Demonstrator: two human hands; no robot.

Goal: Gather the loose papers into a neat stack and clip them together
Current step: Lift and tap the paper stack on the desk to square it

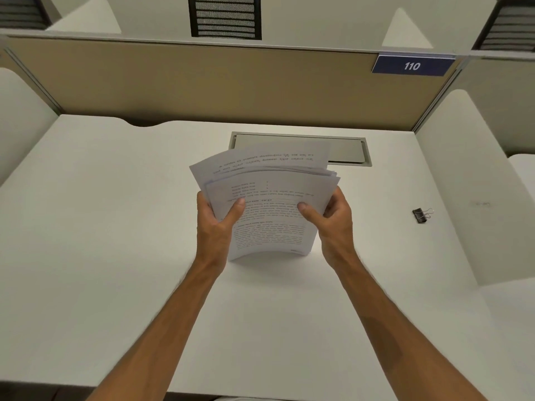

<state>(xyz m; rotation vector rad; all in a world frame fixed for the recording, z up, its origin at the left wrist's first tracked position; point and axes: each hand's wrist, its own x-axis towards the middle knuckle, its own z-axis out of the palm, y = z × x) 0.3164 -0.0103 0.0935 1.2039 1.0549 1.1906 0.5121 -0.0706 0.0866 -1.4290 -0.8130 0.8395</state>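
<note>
A bundle of printed white papers (269, 198) stands upright on its lower edge on the white desk (115, 227), in the middle. The sheets are uneven at the top, and one sheet sticks up higher at the back. My left hand (217, 224) grips the bundle's left side, thumb on the front page. My right hand (333, 218) grips the right side the same way. A black binder clip (421, 215) lies on the desk well to the right of my right hand, untouched.
A grey cable-port flap (344, 149) is set into the desk just behind the papers. A beige partition (202, 82) closes the back, with a blue "110" sign (412, 65) at its right. White side panels flank the desk.
</note>
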